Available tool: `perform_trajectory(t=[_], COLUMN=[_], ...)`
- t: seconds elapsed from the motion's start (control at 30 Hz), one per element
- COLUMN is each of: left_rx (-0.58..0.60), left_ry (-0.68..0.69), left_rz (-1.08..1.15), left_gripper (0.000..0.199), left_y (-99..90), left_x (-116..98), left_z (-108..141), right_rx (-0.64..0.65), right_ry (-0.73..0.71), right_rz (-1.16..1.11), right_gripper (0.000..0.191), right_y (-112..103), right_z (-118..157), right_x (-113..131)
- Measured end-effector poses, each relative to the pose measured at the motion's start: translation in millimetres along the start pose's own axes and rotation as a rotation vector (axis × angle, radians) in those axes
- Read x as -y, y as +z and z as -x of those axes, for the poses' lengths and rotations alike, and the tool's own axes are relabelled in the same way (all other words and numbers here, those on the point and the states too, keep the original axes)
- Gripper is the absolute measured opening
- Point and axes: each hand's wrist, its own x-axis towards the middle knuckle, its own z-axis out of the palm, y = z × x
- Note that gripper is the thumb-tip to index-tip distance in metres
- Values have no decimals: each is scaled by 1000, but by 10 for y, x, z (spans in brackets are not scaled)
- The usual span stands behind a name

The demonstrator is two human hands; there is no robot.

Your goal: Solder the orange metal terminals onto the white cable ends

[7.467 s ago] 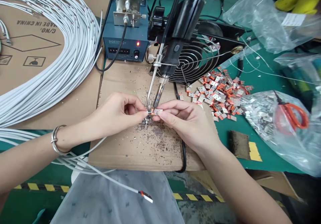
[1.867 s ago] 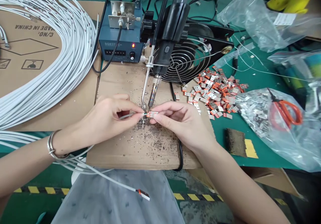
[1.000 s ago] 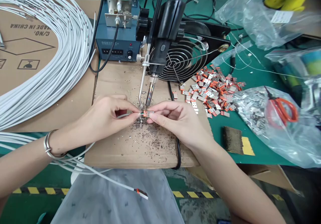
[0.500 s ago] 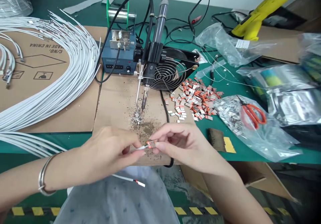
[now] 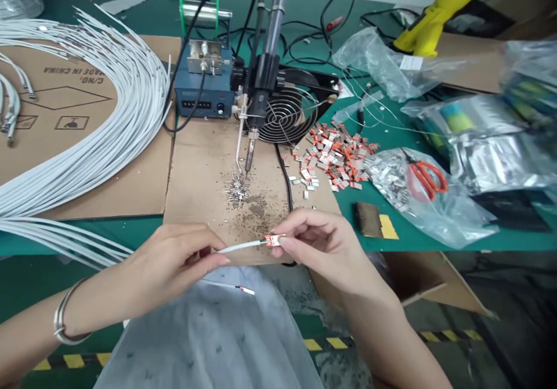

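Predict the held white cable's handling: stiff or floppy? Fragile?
Probably semi-stiff: the white cable runs nearly straight from the left hand to the orange connector in the right hand. Likely fragile near the connector, where thin wires are exposed.

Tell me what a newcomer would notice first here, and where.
Probably the big curved bundle of white cables on the cardboard at left. Next, the heap of orange-and-silver connectors, right of the black soldering iron. In front, the left hand pinches a single cable, its wired end at the small connector in the right hand.
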Motion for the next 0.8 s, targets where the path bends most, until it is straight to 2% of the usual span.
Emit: perform_trajectory(t=[0.17, 0.37, 0.8], left_rx=[-11, -3, -7], left_ry=[15, -14, -35], left_rz=[-38, -53, -27], left_gripper=[13, 13, 17], left_y=[1, 51, 75], left_x=[-4, 55, 57], left_z=[-19, 10, 81], right_rx=[-85, -103, -116], right_ry=[18, 12, -44], right_rz=[-96, -144, -6], right_gripper=[5, 3, 5], right_y=[53, 104, 135], right_z=[-17, -7, 43], right_x=[-31, -34, -24])
